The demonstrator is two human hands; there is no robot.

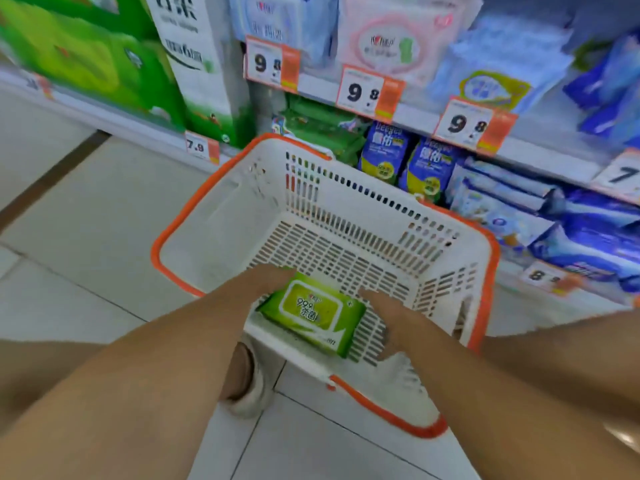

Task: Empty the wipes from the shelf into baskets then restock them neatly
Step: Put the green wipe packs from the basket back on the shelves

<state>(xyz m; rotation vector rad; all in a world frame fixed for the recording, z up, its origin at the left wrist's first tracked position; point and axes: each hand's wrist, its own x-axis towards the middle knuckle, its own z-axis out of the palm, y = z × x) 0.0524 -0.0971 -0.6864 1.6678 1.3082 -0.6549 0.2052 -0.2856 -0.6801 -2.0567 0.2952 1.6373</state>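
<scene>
Now a green wipes pack (313, 313) marked "99.9" lies in the white basket (221, 216). Left hand (266, 282) fingers touch its far-left end, held straight; right hand (391, 317) fingers spread wide beside it. Shelf tags (362, 91) read "9.8".

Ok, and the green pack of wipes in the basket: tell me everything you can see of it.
The pack of wipes is a soft, flat, green plastic pouch with a lighter rounded label flap on top, printed "99.9" with white characters. It looks sealed and full. It lies flat, label up and slightly skewed, on the slotted floor of the white basket, near the corner closest to the person. The left hand touches its left end; the right hand lies with straight fingers at its right edge. Nothing else is in the basket.
</scene>
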